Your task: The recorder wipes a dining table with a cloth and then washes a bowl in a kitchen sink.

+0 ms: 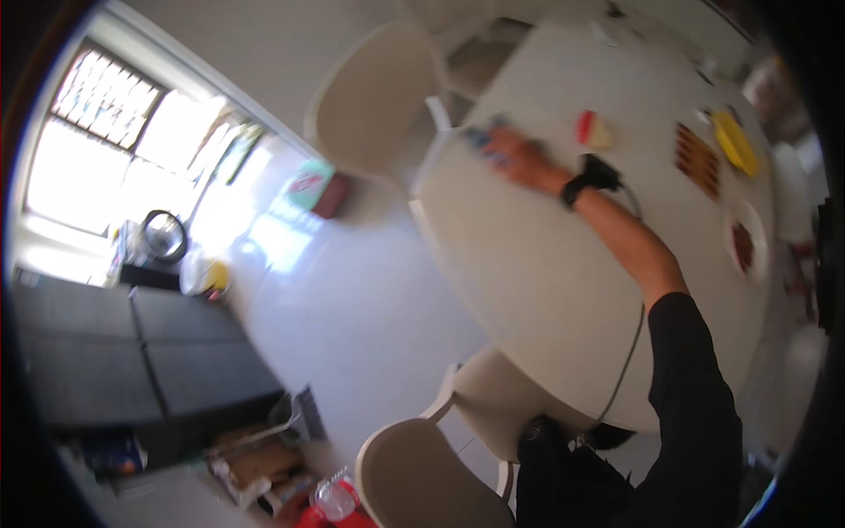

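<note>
My right hand (pixel 518 158) reaches over the white table (pixel 528 277) to its far left edge. Its fingers are closed over a small bluish item (pixel 480 136), too blurred to name and partly hidden by the hand. Around the wrist is a black strap (pixel 573 191) with a black device (pixel 599 173), from which a cable (pixel 627 363) runs down past the table edge. Just right of the hand lies a small red and cream object (pixel 593 130). My left hand is out of view.
Farther right on the table are a brown board with dark hollows (pixel 698 162), a yellow object (pixel 735 144) and a white plate (pixel 759 228) with reddish-brown contents. Pale chairs stand beyond the table (pixel 376 99) and near my legs (pixel 429 472). A green box (pixel 310 185) sits on the floor.
</note>
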`<state>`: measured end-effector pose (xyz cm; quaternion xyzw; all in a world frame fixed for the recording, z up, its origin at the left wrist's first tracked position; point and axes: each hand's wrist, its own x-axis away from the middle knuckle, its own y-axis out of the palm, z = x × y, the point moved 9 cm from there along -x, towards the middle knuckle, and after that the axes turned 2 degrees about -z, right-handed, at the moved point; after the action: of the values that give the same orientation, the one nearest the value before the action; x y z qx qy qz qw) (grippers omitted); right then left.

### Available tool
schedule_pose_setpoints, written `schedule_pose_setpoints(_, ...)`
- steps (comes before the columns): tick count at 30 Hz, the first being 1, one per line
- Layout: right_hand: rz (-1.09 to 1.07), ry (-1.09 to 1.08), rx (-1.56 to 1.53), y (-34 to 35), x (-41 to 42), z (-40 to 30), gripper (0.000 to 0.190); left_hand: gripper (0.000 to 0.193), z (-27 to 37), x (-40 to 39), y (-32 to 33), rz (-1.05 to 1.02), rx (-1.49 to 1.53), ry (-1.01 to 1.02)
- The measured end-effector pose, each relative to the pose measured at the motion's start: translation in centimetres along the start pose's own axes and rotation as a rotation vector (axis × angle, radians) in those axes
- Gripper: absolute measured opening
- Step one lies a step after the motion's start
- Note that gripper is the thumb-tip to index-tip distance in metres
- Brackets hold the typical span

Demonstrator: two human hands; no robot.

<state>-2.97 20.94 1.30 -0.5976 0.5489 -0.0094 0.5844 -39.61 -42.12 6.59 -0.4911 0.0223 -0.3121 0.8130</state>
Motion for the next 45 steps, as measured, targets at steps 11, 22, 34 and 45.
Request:
schedule_pose_setpoints(11,0.060,0.617,0.328,-4.4,0.6,13.0,0.029,0.057,-3.0,-0.5,3.0,-0.173,-0.143,-0.201)
schedule_pose_setpoints(22,-0.013,0.615,0.372,-5.7,-1.4,19.5,0.037,0.069,-13.9,1.2,-0.1,-0.243,-0.215,-0.417)
schedule_pose_setpoints(34,-0.511,-0.013,-0.262,-5.7,12.9,-16.9,0.024,0.063,-5.3,1.8,2.4,-0.348,0.015,-0.635)
schedule_pose_setpoints(45,-0.044,0.630,0.312,-20.0,23.6,-4.3,0.034,0.059,-1.7,-0.8,3.0,-0.282,0.137,-0.104)
